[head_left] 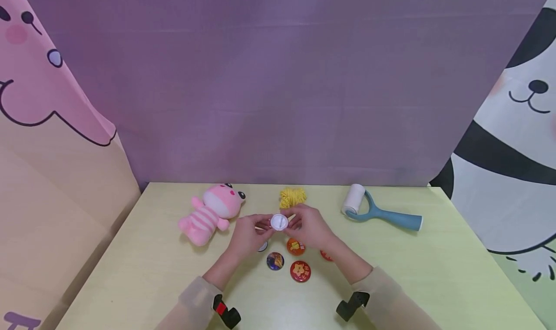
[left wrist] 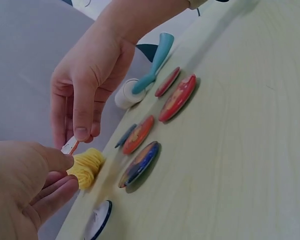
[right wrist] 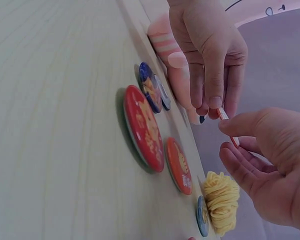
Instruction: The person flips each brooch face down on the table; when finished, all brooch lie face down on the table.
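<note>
A round pin badge, its white back turned up toward the head camera, is held above the table between both hands. My left hand pinches its left edge and my right hand pinches the right edge. In the right wrist view the badge's thin orange rim shows between the fingertips. Below lie a red badge, an orange badge and a dark blue badge. The left hand partly hides a white-backed badge; the right forearm partly covers another red badge.
A pink striped plush toy lies to the left. Behind the hands sits a yellow yarn bundle. A blue-handled lint roller rests at the right. Beside the yarn, a bluish badge shows in the right wrist view. A purple curtain borders the table's back.
</note>
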The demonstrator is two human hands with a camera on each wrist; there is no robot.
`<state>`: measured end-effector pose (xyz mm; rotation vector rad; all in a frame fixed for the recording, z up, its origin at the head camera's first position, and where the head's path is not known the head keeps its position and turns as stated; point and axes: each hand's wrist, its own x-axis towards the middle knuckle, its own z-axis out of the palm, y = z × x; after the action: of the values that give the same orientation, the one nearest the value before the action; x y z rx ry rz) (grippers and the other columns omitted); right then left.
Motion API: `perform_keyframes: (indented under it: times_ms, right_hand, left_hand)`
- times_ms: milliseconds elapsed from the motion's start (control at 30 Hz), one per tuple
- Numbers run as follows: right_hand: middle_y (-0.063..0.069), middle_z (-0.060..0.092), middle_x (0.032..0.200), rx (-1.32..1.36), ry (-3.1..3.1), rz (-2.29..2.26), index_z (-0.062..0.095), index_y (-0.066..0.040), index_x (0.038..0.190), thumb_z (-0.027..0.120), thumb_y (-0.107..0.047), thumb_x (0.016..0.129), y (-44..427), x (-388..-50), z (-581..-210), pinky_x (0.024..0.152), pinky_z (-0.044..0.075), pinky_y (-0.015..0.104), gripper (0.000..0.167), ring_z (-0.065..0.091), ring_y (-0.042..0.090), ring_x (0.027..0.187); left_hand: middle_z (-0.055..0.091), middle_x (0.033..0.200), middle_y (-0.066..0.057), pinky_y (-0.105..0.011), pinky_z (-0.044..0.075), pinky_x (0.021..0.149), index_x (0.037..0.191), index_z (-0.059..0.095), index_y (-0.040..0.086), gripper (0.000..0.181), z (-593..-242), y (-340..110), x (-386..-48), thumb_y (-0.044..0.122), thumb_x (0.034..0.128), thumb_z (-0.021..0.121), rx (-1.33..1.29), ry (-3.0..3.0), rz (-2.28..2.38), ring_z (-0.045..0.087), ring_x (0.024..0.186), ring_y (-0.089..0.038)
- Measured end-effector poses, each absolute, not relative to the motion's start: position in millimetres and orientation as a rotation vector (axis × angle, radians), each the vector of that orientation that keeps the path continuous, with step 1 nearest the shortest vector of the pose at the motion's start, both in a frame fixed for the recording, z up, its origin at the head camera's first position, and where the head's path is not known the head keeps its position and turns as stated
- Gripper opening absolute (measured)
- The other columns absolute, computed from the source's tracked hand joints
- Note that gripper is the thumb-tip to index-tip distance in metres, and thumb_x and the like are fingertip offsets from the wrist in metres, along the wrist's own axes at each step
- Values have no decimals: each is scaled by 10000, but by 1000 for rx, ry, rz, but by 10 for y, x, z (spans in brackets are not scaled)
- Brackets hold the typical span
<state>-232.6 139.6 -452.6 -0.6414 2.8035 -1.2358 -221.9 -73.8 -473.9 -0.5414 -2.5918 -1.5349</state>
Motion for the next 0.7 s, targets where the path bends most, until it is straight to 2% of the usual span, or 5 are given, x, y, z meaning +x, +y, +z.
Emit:
perform_keyframes:
  times_ms: [300, 700]
  right_hand:
    - [62, 715, 1114, -644, 2818, -1172, 774, -58, 1222, 872, -115, 879, 1358, -2325, -4589, 735, 619, 210, 362, 697, 151, 874]
    - [49, 702, 1062, -630, 2837, -1109, 769, -67, 1226, 873, -128, 880, 1343, -2345, -4630, 742, 626, 230, 366, 714, 198, 906]
  left_hand:
    - [799, 994, -156, -256, 657, 797, 1228, 747, -78, 327, -4825, -745, -2236, -3, 914, 799, -591, -2640, -1410, 770, 916, -240]
    - [803, 1010, -139, -284, 660, 804, 1237, 754, -44, 317, -4870, -711, -2249, 45, 935, 789, -604, -2699, -1254, 767, 899, -198]
